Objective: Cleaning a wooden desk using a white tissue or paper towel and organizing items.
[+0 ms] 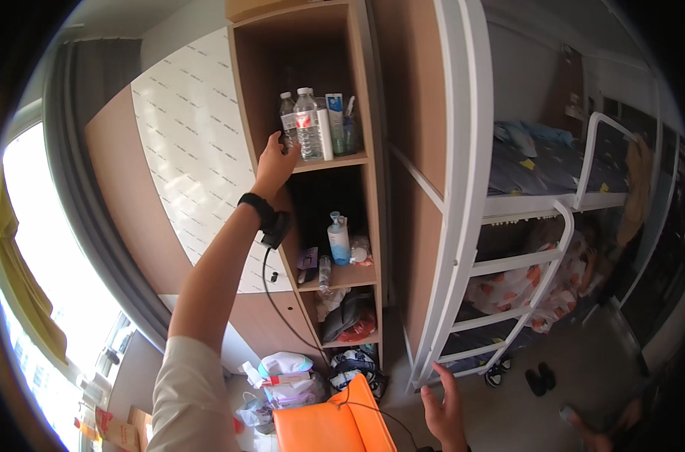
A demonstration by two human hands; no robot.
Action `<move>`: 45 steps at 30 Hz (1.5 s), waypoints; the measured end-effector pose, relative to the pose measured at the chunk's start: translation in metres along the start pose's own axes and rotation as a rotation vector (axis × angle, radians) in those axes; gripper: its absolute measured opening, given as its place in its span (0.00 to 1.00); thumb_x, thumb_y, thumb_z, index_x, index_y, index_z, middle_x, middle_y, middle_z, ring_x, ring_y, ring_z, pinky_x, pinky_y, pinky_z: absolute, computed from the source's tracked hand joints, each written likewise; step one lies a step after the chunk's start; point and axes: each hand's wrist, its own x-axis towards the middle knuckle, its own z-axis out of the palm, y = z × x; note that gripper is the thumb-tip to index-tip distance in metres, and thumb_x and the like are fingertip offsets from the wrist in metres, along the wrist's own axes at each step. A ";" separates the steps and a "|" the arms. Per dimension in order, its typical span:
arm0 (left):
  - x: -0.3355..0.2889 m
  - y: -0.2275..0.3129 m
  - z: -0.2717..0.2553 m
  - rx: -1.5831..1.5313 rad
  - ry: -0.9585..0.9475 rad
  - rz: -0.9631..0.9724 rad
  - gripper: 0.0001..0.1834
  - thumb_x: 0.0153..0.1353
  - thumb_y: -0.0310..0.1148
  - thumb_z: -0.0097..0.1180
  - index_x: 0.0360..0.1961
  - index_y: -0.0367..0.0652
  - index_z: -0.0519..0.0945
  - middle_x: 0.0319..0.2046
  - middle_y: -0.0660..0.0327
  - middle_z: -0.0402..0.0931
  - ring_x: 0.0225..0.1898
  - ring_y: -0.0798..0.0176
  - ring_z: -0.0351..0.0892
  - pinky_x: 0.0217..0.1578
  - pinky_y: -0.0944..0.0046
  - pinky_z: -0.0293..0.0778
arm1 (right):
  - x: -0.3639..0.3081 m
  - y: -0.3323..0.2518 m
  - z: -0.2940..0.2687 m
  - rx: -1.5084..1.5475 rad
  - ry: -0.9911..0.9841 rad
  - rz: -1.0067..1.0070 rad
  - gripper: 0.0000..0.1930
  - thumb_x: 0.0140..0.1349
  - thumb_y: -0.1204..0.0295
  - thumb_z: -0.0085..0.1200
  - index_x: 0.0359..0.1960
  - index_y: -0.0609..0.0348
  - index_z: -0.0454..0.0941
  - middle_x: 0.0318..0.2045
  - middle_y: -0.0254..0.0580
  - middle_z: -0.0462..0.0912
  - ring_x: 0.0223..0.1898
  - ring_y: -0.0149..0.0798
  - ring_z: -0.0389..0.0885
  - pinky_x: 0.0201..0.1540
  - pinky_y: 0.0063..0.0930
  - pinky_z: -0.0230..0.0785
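Note:
My left hand (276, 161) is raised to the upper open shelf, thumb and fingers apart and holding nothing. It is right beside two clear plastic water bottles (308, 134) with white caps; I cannot tell whether the fingertips touch them. Next to the bottles stand a slim white tube (325, 134), a blue-and-white toothpaste tube (335, 113) and a greenish clear cup (345, 137) with a toothbrush in it. Low at the right, my right hand (442, 410) hangs in the air with fingers apart and nothing in it. A black strap with a cabled device (265, 217) circles my left wrist.
Below, another shelf holds a blue-and-white pump bottle (339, 239). An orange chair (320, 426) and plastic-wrapped packs (286, 377) stand near the cabinet foot. A white bunk-bed ladder (515, 264) rises at right. Black slippers (540, 379) lie on the floor; a cable trails from my wrist.

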 end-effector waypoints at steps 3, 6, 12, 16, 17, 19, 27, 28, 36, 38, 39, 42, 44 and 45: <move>0.006 0.002 0.038 -0.017 0.013 -0.058 0.42 0.64 0.51 0.64 0.70 0.33 0.68 0.57 0.37 0.80 0.59 0.37 0.80 0.59 0.48 0.76 | -0.012 0.022 -0.020 -0.112 0.096 -0.057 0.23 0.73 0.70 0.56 0.67 0.65 0.72 0.63 0.54 0.79 0.67 0.49 0.75 0.70 0.40 0.63; 0.019 -0.009 0.053 0.023 -0.002 -0.129 0.42 0.62 0.51 0.66 0.68 0.32 0.69 0.58 0.36 0.79 0.61 0.36 0.79 0.59 0.47 0.75 | -0.023 0.016 -0.040 -0.134 0.141 -0.018 0.21 0.75 0.69 0.56 0.65 0.65 0.74 0.62 0.55 0.80 0.65 0.52 0.77 0.68 0.41 0.66; 0.047 -0.015 0.081 -0.028 0.079 -0.138 0.45 0.59 0.51 0.69 0.68 0.29 0.68 0.59 0.36 0.79 0.61 0.37 0.79 0.60 0.48 0.75 | -0.048 0.020 -0.070 -0.204 0.232 0.047 0.23 0.75 0.68 0.56 0.68 0.63 0.72 0.65 0.53 0.77 0.68 0.50 0.74 0.71 0.41 0.64; 0.076 -0.044 0.080 -0.068 0.070 -0.160 0.44 0.58 0.51 0.70 0.65 0.28 0.70 0.58 0.35 0.79 0.61 0.36 0.79 0.60 0.48 0.76 | -0.057 0.011 -0.077 -0.228 0.250 0.103 0.23 0.76 0.67 0.54 0.68 0.63 0.72 0.66 0.53 0.77 0.68 0.50 0.74 0.72 0.42 0.62; 0.078 -0.043 0.087 -0.048 0.102 -0.138 0.42 0.58 0.50 0.70 0.63 0.28 0.71 0.57 0.35 0.80 0.60 0.35 0.80 0.59 0.47 0.76 | -0.060 0.009 -0.080 -0.242 0.266 0.101 0.23 0.76 0.67 0.54 0.68 0.63 0.72 0.66 0.53 0.77 0.68 0.50 0.74 0.72 0.42 0.62; 0.077 -0.031 0.110 -0.029 0.180 -0.103 0.38 0.57 0.51 0.70 0.57 0.29 0.74 0.54 0.36 0.80 0.57 0.33 0.80 0.57 0.45 0.77 | -0.068 0.005 -0.086 -0.369 0.333 0.084 0.22 0.77 0.66 0.53 0.68 0.63 0.72 0.66 0.53 0.76 0.68 0.50 0.73 0.72 0.42 0.61; 0.099 -0.063 0.141 0.004 0.141 -0.214 0.39 0.55 0.49 0.69 0.59 0.32 0.69 0.59 0.33 0.72 0.61 0.28 0.74 0.61 0.41 0.73 | -0.083 -0.006 -0.049 -0.243 0.550 0.169 0.24 0.76 0.68 0.55 0.69 0.66 0.70 0.66 0.55 0.75 0.68 0.51 0.73 0.71 0.41 0.64; 0.099 -0.067 0.144 -0.029 0.161 -0.204 0.40 0.55 0.49 0.70 0.61 0.32 0.68 0.60 0.34 0.72 0.61 0.28 0.73 0.61 0.40 0.73 | -0.082 -0.009 -0.042 -0.214 0.579 0.224 0.24 0.76 0.69 0.55 0.69 0.66 0.70 0.66 0.56 0.75 0.68 0.50 0.73 0.71 0.41 0.64; 0.105 -0.078 0.159 -0.083 0.092 -0.169 0.42 0.54 0.53 0.70 0.58 0.31 0.70 0.58 0.36 0.75 0.59 0.32 0.77 0.59 0.40 0.74 | -0.060 -0.006 -0.006 -0.384 0.496 0.202 0.25 0.75 0.72 0.55 0.70 0.66 0.68 0.67 0.54 0.74 0.68 0.49 0.72 0.71 0.41 0.63; 0.108 -0.081 0.158 -0.052 0.103 -0.200 0.41 0.54 0.56 0.69 0.57 0.32 0.71 0.56 0.38 0.78 0.58 0.35 0.79 0.57 0.42 0.76 | -0.052 -0.009 0.001 -0.399 0.470 0.193 0.25 0.75 0.72 0.55 0.70 0.66 0.68 0.67 0.54 0.74 0.68 0.48 0.72 0.71 0.41 0.63; 0.106 -0.077 0.158 -0.066 0.064 -0.207 0.41 0.55 0.56 0.68 0.57 0.32 0.72 0.55 0.38 0.79 0.57 0.36 0.81 0.56 0.42 0.77 | -0.050 -0.006 0.002 -0.395 0.478 0.185 0.25 0.75 0.73 0.55 0.71 0.65 0.68 0.67 0.53 0.74 0.68 0.48 0.73 0.71 0.41 0.63; 0.105 -0.073 0.146 -0.038 -0.006 -0.203 0.42 0.55 0.58 0.65 0.55 0.28 0.73 0.47 0.39 0.85 0.51 0.38 0.86 0.53 0.43 0.80 | -0.046 -0.002 0.007 -0.363 0.480 0.184 0.26 0.75 0.73 0.54 0.72 0.65 0.67 0.68 0.52 0.73 0.67 0.48 0.73 0.71 0.41 0.64; 0.108 -0.080 0.137 -0.044 -0.015 -0.190 0.40 0.55 0.58 0.65 0.52 0.29 0.75 0.46 0.40 0.86 0.50 0.38 0.86 0.52 0.43 0.80 | -0.052 0.015 0.005 -0.334 0.474 0.190 0.26 0.75 0.73 0.54 0.72 0.64 0.67 0.68 0.52 0.73 0.67 0.48 0.73 0.70 0.40 0.65; 0.107 -0.082 0.136 -0.042 -0.011 -0.195 0.40 0.55 0.58 0.65 0.52 0.29 0.75 0.46 0.40 0.86 0.50 0.38 0.86 0.52 0.43 0.80 | -0.061 0.040 -0.002 -0.373 0.468 0.196 0.26 0.75 0.73 0.54 0.72 0.64 0.66 0.68 0.52 0.73 0.67 0.47 0.73 0.70 0.40 0.65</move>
